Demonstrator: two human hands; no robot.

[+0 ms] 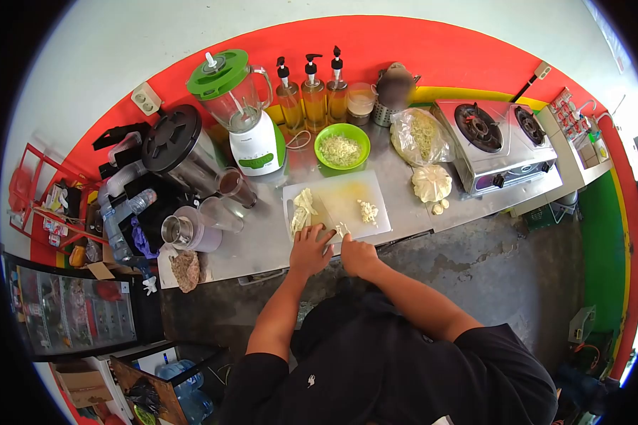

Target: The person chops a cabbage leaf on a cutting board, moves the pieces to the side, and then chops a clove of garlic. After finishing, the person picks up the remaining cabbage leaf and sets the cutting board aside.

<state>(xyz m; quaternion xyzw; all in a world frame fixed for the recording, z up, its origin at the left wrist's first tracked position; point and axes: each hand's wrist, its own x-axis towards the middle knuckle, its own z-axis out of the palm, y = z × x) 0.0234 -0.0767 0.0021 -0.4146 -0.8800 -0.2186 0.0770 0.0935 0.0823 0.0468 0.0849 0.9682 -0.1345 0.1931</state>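
A white cutting board (342,185) lies at the counter's front edge. My left hand (310,249) rests at its lower edge, fingers spread, beside small pale chopped pieces (342,229). My right hand (359,256) is closed on a knife, its handle hidden in the fist; the pale blade (329,209) is hard to tell from the board. Pale peelings or leaves (303,211) lie on the board's left side, and a small pile of whitish pieces (368,211) on its right. Behind the board, a green bowl (362,139) holds pale shreds.
A blender (256,145), pump bottles (314,103) and a dark-lidded steel container (171,142) stand behind. Cups (236,187) and jars are left. On the right are a plastic bag (422,138), garlic-like bulbs (432,184) and a two-burner stove (500,145).
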